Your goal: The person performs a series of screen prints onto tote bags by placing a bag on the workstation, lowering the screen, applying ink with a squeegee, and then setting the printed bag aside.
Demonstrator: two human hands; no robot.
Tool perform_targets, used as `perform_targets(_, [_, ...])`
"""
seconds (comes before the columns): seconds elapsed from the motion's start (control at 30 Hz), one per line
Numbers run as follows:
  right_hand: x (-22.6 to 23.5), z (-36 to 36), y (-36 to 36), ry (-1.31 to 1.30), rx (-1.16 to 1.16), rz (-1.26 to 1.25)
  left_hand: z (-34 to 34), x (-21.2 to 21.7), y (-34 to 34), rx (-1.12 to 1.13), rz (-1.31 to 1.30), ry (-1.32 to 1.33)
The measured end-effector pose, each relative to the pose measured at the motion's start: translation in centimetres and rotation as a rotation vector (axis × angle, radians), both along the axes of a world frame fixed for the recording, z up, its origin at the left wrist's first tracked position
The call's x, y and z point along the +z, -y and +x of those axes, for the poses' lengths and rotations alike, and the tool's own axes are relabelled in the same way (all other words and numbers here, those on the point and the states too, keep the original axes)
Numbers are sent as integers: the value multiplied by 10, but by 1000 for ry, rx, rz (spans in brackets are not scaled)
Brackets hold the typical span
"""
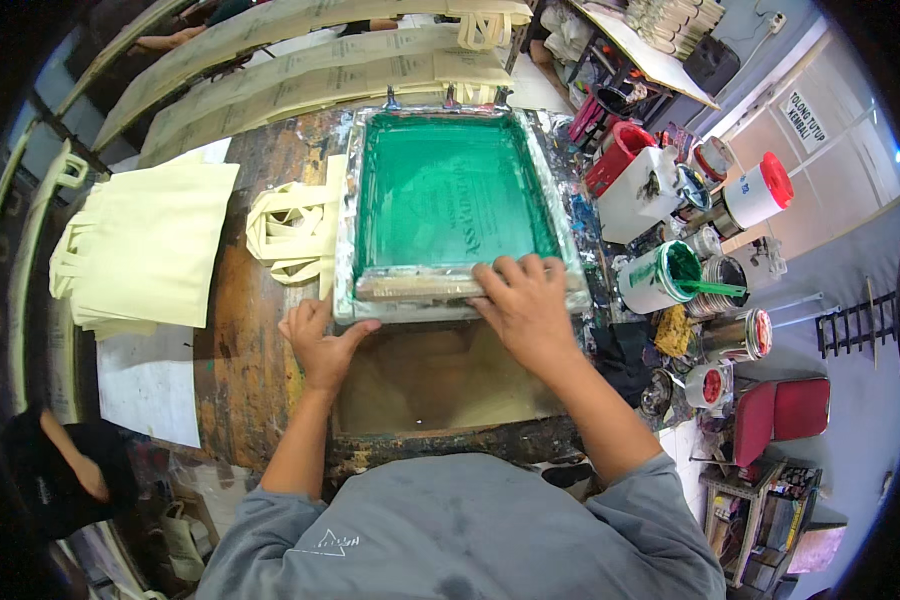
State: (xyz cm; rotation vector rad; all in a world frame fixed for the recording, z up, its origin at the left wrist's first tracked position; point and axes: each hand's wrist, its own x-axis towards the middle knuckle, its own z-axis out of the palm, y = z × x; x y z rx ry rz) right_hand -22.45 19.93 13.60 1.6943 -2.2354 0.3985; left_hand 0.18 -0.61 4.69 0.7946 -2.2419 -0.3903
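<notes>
A screen-printing frame (346,240) with green ink on its mesh (440,190) lies on the stained worktable. Along its near inner side rests a wooden bar (415,286), which looks like a squeegee handle. My right hand (526,305) grips the frame's near edge toward the right, its fingers curled over the rim by the bar. At the near left corner is my left hand (320,345), its thumb stretched along the edge and its fingers apart. Pale yellow bag handles (292,232) stick out left of the frame; the rest of that bag is mostly hidden.
A stack of pale yellow bags (160,240) lies at the left. Ink tubs, among them a white one (650,280) with a green stirrer, crowd the right side. Racks of printed bags (320,85) stand behind. Another person's arm (75,455) shows at lower left.
</notes>
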Motion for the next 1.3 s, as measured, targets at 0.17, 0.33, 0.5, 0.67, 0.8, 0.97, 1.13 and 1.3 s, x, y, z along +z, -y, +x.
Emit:
perform_targets(0.17, [90, -44, 47, -177, -43, -260, -47, 72, 19, -142, 512, -586])
perform_targets(0.33, [137, -85, 92, -188, -52, -401, -45, 51, 25, 153, 181, -70])
perform_targets(0.5, [163, -97, 108, -116, -83, -288, -18, -34, 25, 297, 293, 129])
perform_targets(0.67, [161, -100, 108, -201, -48, -417, -18, -35, 54, 319, 252, 83])
perform_targets(0.8, [167, -102, 110, -190, -92, -326, -50, 51, 89, 77, 139, -137])
perform_targets(0.97, [167, -101, 107, -142, -78, -287, 12, 118, 196, 1, 250, -212])
perform_targets(1.13, [149, -103, 105, -208, -36, -439, 212, 124, 314, 244, 529, -180])
perform_targets(1.3, [169, -109, 117, -120, -72, -286, 181, 121, 262, 939, -339, 116])
